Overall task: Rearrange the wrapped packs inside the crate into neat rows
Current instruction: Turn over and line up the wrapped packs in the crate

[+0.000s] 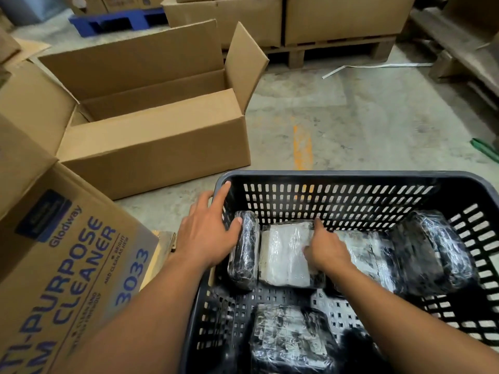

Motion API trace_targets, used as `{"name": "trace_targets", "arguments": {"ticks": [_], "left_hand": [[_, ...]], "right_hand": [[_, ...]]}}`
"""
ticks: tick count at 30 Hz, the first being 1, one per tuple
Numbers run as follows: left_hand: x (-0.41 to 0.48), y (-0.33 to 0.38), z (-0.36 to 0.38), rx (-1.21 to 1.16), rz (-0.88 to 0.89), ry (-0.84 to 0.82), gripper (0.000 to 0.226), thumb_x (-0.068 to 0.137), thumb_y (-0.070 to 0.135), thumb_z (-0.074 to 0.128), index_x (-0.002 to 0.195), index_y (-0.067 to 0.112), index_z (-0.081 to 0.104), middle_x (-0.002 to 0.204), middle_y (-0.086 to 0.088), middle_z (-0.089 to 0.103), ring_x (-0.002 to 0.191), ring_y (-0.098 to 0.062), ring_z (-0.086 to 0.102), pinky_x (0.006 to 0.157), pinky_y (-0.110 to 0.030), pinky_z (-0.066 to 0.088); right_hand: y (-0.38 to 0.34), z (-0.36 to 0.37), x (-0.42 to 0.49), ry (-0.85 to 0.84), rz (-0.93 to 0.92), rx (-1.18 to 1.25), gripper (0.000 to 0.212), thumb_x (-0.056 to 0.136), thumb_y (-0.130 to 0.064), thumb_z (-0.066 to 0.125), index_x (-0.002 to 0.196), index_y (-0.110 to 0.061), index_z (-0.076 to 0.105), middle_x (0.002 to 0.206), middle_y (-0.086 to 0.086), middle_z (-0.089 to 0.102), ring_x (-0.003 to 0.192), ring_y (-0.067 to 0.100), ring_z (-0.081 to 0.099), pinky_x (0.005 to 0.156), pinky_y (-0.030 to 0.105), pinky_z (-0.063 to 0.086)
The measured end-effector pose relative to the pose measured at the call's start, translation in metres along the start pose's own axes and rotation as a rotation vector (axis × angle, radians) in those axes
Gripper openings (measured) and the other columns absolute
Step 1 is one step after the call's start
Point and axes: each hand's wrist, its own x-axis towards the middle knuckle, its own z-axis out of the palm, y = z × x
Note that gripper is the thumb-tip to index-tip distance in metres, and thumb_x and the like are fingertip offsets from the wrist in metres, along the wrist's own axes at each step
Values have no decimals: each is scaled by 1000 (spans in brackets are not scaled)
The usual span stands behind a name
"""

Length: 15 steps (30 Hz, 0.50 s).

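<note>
A black slotted plastic crate [351, 176] sits on the floor in front of me with several film-wrapped packs inside. My left hand [208, 233] rests over the crate's left wall, thumb against a dark pack [244, 255] standing on edge. My right hand [325, 249] lies on a white flat pack [283, 255] beside it, fingers curled at its far edge. To the right are another pale pack [370, 255] and a dark pack [432, 252] leaning on the right wall. One more pack [289, 338] lies in the crate's near part.
An open cardboard box [151, 147] stands on the concrete floor to the far left of the crate. A printed cleaner carton [67, 265] is close at my left. Pallets with cartons [337, 20] line the back. An orange mark [302, 147] is on the floor.
</note>
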Motion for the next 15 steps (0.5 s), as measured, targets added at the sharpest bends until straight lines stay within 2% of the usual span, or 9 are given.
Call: {"name": "trace_targets", "arguments": {"ticks": [2,3,5,7,8,10,11,13,15], "left_hand": [[0,0,-1,-8,4,-1,78,95,53,53,159,46,9,162,-2,31,139,-28,44,106,-52,47],[0,0,-1,-8,2,-2,77,95,52,53,159,46,10,162,-2,31,140,-28,43,107,-52,47],[0,1,0,-17,-2,0,74,97,48,51,159,46,10,162,-3,30,141,-27,41,108,-53,45],[-1,2,-1,-31,2,8,72,98,45,50,159,46,12,162,-3,31,142,-28,40,109,-53,44],[-1,2,-2,-38,5,12,71,98,43,49,159,45,13,162,-4,31,141,-28,40,109,-53,43],[-1,2,-3,-50,9,17,70,99,40,49,159,45,15,160,-4,33,139,-27,42,108,-52,44],[-2,3,-3,-54,13,18,69,99,39,49,159,45,16,158,-3,34,137,-27,43,106,-51,45],[-2,3,-4,-68,11,14,69,99,39,49,158,46,16,157,-3,35,135,-27,45,105,-50,46],[-3,3,-3,-67,8,10,70,98,41,50,158,47,15,158,-2,34,136,-28,45,106,-49,46]], "right_hand": [[-9,-9,-1,96,-30,-253,44,98,-11,56,141,-12,49,103,10,68,101,31,63,86,47,58],[-15,-11,-4,134,-64,-299,37,97,-16,59,134,-13,55,115,13,67,114,34,58,97,50,54],[-31,-9,-14,121,-193,-163,40,97,-28,64,135,-16,57,134,13,61,127,32,53,106,49,49],[-50,-6,-26,-95,-290,270,51,96,-40,65,140,-19,51,134,8,61,118,26,61,101,46,54],[-58,-2,-32,-219,-294,470,59,94,-46,67,142,-21,46,126,4,62,107,21,66,90,41,59],[-71,9,-44,-307,-303,597,74,86,-51,74,145,-26,36,112,-7,60,92,11,67,72,28,59],[-74,16,-48,-298,-327,605,82,83,-49,79,146,-27,31,116,-6,61,96,13,68,75,28,58],[-74,26,-49,-292,-347,627,91,81,-38,83,149,-27,23,135,6,61,113,25,67,94,40,59],[-65,21,-41,-348,-329,663,94,85,-25,81,153,-28,16,135,12,62,111,27,68,98,44,57]]}}
